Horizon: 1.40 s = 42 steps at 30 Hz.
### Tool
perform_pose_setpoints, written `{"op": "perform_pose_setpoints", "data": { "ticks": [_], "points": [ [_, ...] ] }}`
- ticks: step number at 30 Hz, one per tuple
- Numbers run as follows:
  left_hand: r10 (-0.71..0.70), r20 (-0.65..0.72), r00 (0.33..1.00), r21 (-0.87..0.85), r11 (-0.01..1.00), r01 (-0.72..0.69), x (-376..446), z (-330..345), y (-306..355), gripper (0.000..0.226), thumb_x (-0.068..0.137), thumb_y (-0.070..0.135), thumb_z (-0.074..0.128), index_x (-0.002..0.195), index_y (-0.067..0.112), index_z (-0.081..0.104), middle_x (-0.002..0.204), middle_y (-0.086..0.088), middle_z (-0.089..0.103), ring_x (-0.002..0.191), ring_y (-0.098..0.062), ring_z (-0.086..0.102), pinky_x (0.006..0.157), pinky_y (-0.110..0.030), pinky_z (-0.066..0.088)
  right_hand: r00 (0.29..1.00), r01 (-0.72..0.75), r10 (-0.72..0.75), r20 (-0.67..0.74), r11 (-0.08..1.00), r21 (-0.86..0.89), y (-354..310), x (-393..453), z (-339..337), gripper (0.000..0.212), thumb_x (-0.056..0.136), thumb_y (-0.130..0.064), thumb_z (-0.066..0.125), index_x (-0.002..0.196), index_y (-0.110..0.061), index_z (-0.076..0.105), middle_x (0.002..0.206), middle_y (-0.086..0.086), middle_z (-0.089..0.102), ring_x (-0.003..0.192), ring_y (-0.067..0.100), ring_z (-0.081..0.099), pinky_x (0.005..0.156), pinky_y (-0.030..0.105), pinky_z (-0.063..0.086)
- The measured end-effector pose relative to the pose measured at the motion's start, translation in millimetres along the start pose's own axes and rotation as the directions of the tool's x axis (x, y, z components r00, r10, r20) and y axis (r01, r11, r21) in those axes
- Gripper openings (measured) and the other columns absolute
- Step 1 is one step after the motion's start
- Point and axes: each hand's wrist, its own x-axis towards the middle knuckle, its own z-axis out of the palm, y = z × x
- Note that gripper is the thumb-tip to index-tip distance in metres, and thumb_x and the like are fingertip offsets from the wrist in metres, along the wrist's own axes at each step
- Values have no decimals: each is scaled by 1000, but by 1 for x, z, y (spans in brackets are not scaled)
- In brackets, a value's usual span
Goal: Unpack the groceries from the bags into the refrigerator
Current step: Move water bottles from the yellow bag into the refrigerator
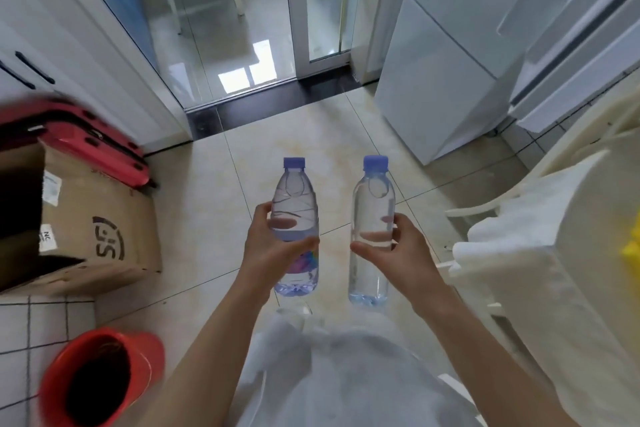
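Note:
I hold two clear water bottles with blue caps upright in front of me above the tiled floor. My left hand (268, 246) grips the left bottle (295, 204), which carries a colourful label low down. My right hand (398, 250) grips the right bottle (373, 204), which shows no label. The white refrigerator (446, 55) stands ahead on the right, its two doors closed. A white bag (540, 253) lies on a cream chair at my right, with something yellow (630, 250) at the frame edge.
A cardboard box (97, 218) and a red suitcase (79, 135) stand at the left by white cabinets. A red bucket (100, 381) sits at the lower left. A glass sliding door (221, 28) lies straight ahead, beyond a dark threshold.

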Motion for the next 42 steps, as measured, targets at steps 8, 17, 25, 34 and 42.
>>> {"op": "perform_pose_setpoints", "data": {
  "ticks": [8, 17, 25, 34, 42],
  "points": [
    [11, 41, 999, -14, 1000, -10, 70, -36, 20, 73, 69, 20, 86, 124, 29, 40, 110, 5, 56, 103, -20, 61, 65, -18, 51, 999, -17, 19, -38, 998, 58, -51, 50, 34, 69, 71, -39, 81, 127, -23, 44, 115, 0, 64, 98, 15, 64, 81, 30, 50],
    [53, 76, 996, 18, 998, -54, 177, -19, 90, 72, 68, 24, 87, 121, 33, 39, 104, 12, 56, 99, -17, 61, 61, -13, 49, 996, 16, -10, -90, 997, 69, -115, 151, 20, 68, 72, -40, 80, 127, -25, 42, 116, -1, 63, 96, 15, 64, 69, 20, 46],
    [125, 110, 986, 61, 989, -133, 280, 22, 191, 74, 66, 28, 88, 122, 33, 40, 111, 7, 58, 99, -18, 61, 62, -12, 50, 993, 43, -35, -113, 997, 69, -186, 262, -26, 70, 67, -44, 82, 123, -27, 44, 112, -2, 63, 96, 17, 66, 87, 41, 55],
    [190, 226, 955, 7, 980, -197, 380, 61, 283, 72, 62, 12, 90, 118, 26, 47, 103, 0, 63, 90, -12, 65, 56, -13, 52, 975, 62, -32, -219, 989, 132, -246, 359, -67, 64, 65, -42, 84, 115, -32, 46, 105, -4, 67, 91, 13, 68, 85, 41, 55],
    [244, 387, 889, 15, 963, -270, 488, 91, 358, 65, 62, 5, 88, 107, 31, 50, 100, 2, 64, 78, 1, 67, 55, -11, 50, 933, 49, 32, -357, 975, 215, -296, 444, -95, 66, 62, -52, 82, 113, -30, 47, 107, -5, 69, 93, 10, 68, 85, 41, 55]
  ]
}}
